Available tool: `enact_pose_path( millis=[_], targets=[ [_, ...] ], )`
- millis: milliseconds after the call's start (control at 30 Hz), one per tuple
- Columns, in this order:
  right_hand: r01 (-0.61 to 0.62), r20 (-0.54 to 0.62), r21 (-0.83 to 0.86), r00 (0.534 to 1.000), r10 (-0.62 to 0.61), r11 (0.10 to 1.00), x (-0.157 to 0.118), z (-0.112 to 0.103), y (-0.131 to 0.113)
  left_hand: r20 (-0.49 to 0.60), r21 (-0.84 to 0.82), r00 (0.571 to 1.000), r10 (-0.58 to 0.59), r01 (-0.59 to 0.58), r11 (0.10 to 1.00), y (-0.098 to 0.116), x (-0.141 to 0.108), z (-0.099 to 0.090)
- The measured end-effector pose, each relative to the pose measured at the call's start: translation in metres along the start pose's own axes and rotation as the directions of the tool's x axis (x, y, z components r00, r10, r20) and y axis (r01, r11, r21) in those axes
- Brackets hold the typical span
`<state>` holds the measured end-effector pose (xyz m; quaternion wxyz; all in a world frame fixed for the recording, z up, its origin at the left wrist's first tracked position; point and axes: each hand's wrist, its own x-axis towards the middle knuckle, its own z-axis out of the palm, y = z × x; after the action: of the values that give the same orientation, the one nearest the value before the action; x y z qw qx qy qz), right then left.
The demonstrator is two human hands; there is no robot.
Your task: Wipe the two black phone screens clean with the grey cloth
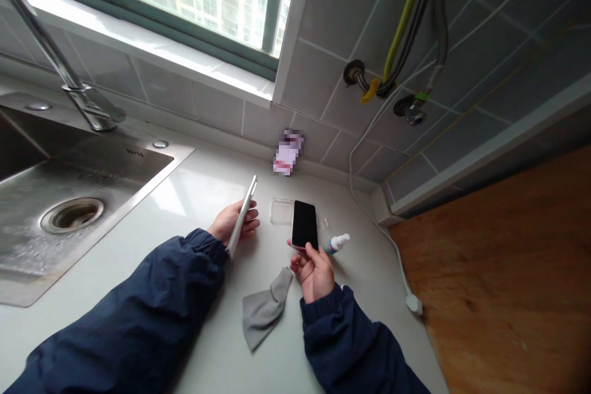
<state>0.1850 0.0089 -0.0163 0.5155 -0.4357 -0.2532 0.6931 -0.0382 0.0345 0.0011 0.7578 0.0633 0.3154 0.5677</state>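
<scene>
My left hand (pixel 236 223) is closed on a thin, pale flat object (pixel 243 212) seen edge-on; it looks like a phone or a tablet, but its faces are turned away. Between the thumb and fingers of my right hand (pixel 314 271) is the lower end of a smartphone (pixel 305 223) with a dark screen facing up. A clear plastic phone case (pixel 281 212) lies on the counter, partly behind that phone. Just right of it rests a small white-topped spray bottle (pixel 338 243), tipped on its side. A grey cloth (pixel 266 313) lies crumpled between my forearms.
A steel sink (pixel 138 197) with a tap (pixel 95 104) takes up the left. Near the tiled wall is a blurred-out pink item (pixel 288 152). A white cable (pixel 369 206) runs down to a plug (pixel 414 304) at the right, beside a wooden surface (pixel 498 271).
</scene>
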Motion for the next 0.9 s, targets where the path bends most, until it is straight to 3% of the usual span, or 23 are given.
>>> enact_pose_path(
  millis=[167, 367, 667, 900],
  targets=[
    [-0.106, 0.014, -0.015, 0.994, 0.106, 0.994, 0.006, -0.002, -0.004, 0.157, -0.139, 0.987, -0.023, 0.045, 0.989, -0.017, -0.004, -0.021],
    [-0.147, 0.040, -0.058, 0.988, 0.149, 0.987, 0.010, 0.002, -0.010, 0.239, -0.193, 0.967, -0.082, 0.130, 0.973, -0.026, -0.010, -0.019],
    [-0.151, 0.065, -0.172, 0.984, 0.164, 0.974, 0.015, 0.011, -0.012, 0.271, -0.191, 0.950, -0.154, 0.210, 0.959, -0.026, -0.019, -0.009],
    [-0.159, 0.070, -0.264, 0.980, 0.184, 0.951, 0.009, 0.009, -0.013, 0.222, -0.212, 0.969, -0.114, 0.162, 0.964, -0.029, -0.011, -0.011]
  ],
)
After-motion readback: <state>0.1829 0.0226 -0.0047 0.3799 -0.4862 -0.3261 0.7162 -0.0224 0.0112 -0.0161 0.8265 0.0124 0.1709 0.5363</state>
